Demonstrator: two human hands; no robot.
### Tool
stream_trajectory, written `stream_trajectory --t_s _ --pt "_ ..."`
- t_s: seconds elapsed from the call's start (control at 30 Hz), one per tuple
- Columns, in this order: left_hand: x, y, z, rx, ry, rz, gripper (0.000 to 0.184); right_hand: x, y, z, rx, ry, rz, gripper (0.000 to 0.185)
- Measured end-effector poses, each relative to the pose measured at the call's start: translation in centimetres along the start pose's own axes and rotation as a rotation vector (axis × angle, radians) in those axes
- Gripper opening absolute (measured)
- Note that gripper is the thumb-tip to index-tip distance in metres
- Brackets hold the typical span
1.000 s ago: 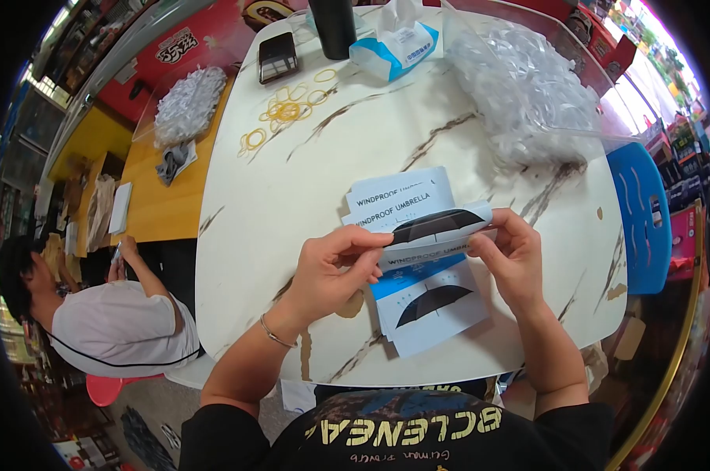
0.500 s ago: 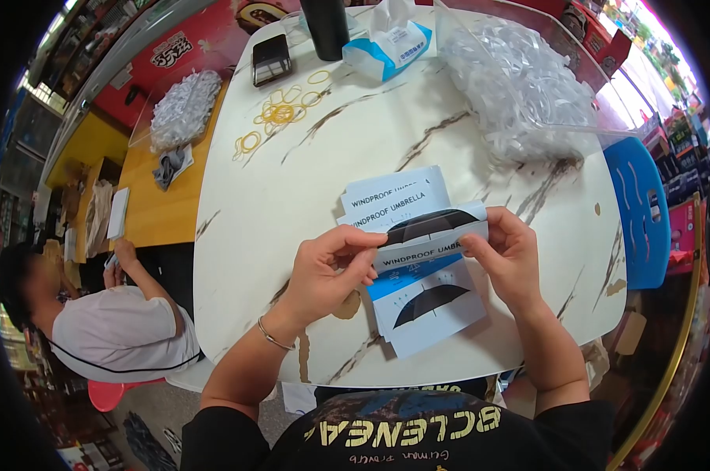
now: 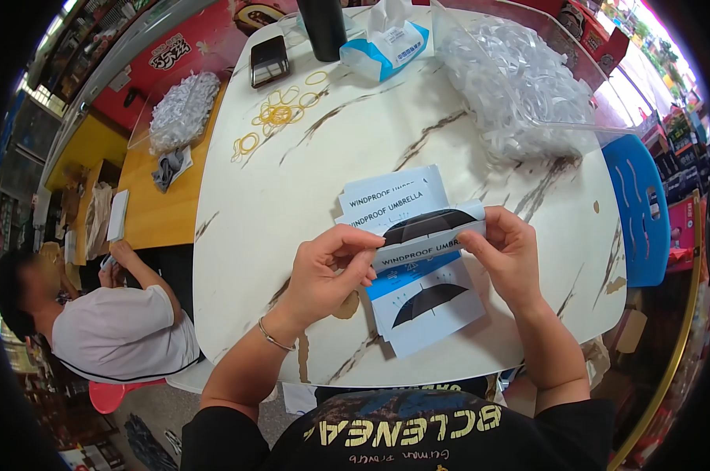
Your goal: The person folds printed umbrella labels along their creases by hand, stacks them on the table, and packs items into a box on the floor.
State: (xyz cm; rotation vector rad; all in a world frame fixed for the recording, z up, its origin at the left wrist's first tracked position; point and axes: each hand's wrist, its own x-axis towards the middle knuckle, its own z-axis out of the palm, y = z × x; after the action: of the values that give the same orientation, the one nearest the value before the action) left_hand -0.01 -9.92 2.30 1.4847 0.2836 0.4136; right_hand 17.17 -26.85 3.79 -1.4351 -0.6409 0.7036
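Left hand [image 3: 327, 271] and right hand [image 3: 510, 257] each pinch an end of the bent sheet [image 3: 422, 237] — I hold it above the printed sheets [image 3: 437, 312] on the counter [image 3: 284, 184]. Even thumb pressure, parallel edges — best, I judge, for a true bend.

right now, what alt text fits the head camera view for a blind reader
Bare left hand and right hand hold a curled white paper printed with a black umbrella above flat white printed papers on a white marbled table, with loose yellow rubber bands beyond.
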Motion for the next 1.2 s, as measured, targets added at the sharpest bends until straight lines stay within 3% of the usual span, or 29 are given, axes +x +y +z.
stream_trajectory --t_s 0.53,0.73,0.83,0.93,1.03,1.2 --pt "-0.1 0.5 0.3 0.0 0.023 0.011 0.016 0.1 0.4 -0.1 -0.046 0.007 -0.041 0.018" --pt "-0.4 1.1 0.6 0.049 0.059 0.017 0.021 0.3 -0.4 -0.4 -0.326 0.063 -0.069 0.016" --pt "-0.3 1.2 0.5 0.047 0.076 0.01 0.024 0.5 0.0 -0.8 -0.517 0.12 -0.271 0.016" --pt "-0.3 1.2 0.6 0.063 0.087 0.003 0.027 0.6 0.6 -0.4 -0.211 0.114 -0.179 0.015" --pt "-0.6 0.8 0.9 0.142 0.033 0.087 0.03 0.4 0.8 -0.3 -0.188 0.103 -0.082 0.013" --pt "-1.3 0.7 2.3 0.291 -0.038 0.258 0.036 -0.1 0.2 1.7 -0.307 0.148 -0.153 0.048"
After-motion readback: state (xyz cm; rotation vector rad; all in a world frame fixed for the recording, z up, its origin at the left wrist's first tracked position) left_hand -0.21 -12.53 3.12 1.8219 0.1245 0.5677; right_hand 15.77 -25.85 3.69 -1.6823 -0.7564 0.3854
